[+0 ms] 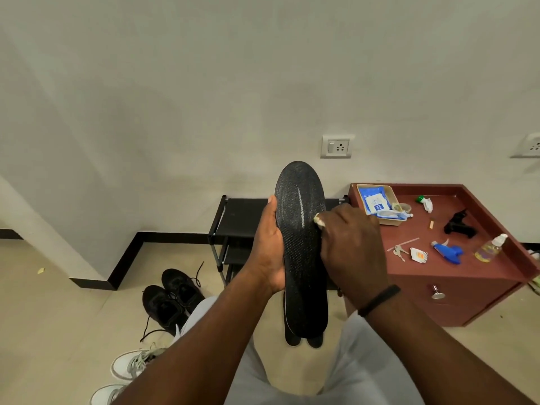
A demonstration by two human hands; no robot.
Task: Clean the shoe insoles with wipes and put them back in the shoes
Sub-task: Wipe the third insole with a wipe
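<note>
We see a black insole [301,244] with a fine dotted texture and a pale streak near its far end. The wipe [319,221] against it is off-white. On the floor to the left sit black shoes [172,299] and, nearer, white sneakers [131,366] with grey laces. The cabinet [455,276] on the right is reddish-brown, carrying a blue wipes pack [375,201] and a blue spray head [448,251].

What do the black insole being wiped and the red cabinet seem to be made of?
Insole: probably foam with a textured fabric or mesh top, matt black; a fine dotted pattern shows, with a pale wet-looking streak. Cabinet: likely laminated or painted wood board, smooth reddish-brown with a soft sheen, flat panels and a metal knob.
</note>
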